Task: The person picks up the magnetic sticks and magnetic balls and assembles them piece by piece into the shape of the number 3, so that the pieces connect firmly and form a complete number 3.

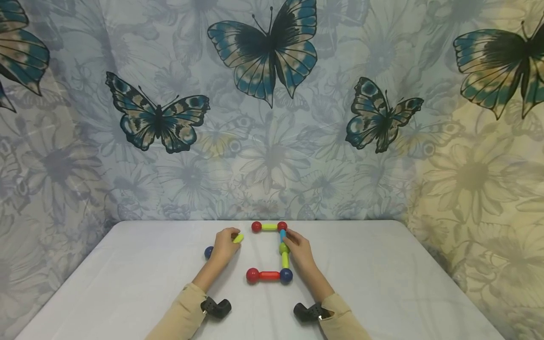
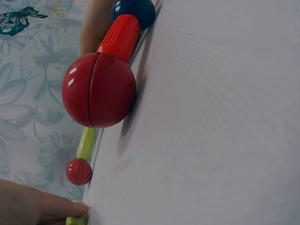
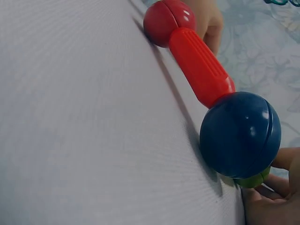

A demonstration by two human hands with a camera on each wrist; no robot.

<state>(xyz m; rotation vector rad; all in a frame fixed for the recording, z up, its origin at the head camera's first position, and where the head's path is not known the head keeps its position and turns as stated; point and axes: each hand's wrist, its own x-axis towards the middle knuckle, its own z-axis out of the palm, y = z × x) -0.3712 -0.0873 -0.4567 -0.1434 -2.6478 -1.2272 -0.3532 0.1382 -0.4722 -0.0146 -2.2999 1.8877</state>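
Note:
My left hand (image 1: pixel 225 245) pinches a yellow-green toy building rod (image 1: pixel 239 238) just above the table or on it; which one I cannot tell. A dark blue ball (image 1: pixel 208 252) shows beside that hand, partly covered. On the right, my right hand (image 1: pixel 300 248) has its fingertips at a short blue rod (image 1: pixel 282 234), between a red ball (image 1: pixel 282 226) and a green ball (image 1: pixel 284 247). From the green ball, another yellow-green rod (image 1: pixel 285 260) runs to a blue ball (image 3: pixel 241 134). A red rod (image 3: pixel 200 67) joins this blue ball to a larger red ball (image 2: pixel 99 90).
At the back, a yellow-green rod (image 1: pixel 269 227) links the red corner ball to another red ball (image 1: pixel 256 227). The white table (image 1: pixel 382 274) extends to both sides. Behind it hangs a butterfly-patterned cloth (image 1: pixel 272 165).

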